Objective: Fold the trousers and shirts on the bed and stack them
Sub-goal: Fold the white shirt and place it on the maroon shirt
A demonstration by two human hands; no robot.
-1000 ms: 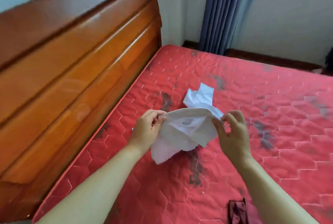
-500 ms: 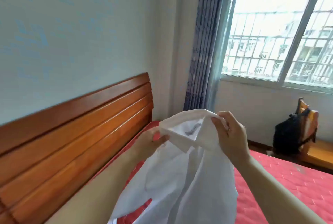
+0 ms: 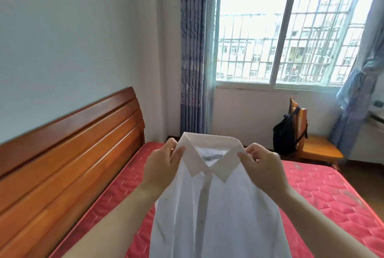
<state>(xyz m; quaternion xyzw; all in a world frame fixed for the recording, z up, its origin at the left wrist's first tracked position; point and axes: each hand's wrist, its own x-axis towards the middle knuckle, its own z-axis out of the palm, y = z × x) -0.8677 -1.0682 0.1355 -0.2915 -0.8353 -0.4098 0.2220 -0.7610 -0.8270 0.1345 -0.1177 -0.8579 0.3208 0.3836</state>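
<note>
Both hands pinch one white shirt [image 3: 216, 212] by its collar: the left hand [image 3: 161, 167] closes thumb and fingers on the collar's left end, and the right hand [image 3: 262, 169] does the same on the right end, so the shirt hangs between them with its front and button strip facing the camera. Its collar is folded down, with a small label showing inside the neck. The shirt is held up in the air above the bed [image 3: 324, 201], its body dropping out of view at the bottom edge; whether the hem touches the bed cannot be told.

Only this one shirt is in view, and no trousers show. The bed has one red quilted mattress and one brown wooden headboard [image 3: 68, 153] along its left side. Beyond the bed's far end stands one wooden chair [image 3: 315, 149], with one black backpack [image 3: 285, 133] resting on its seat against the backrest. Above the chair is one barred window [image 3: 288, 37] with two lower panes, and two blue curtains flank it: one curtain [image 3: 192, 50] hanging straight near the headboard's far corner, the other curtain [image 3: 361, 79] gathered to the right of the chair.
</note>
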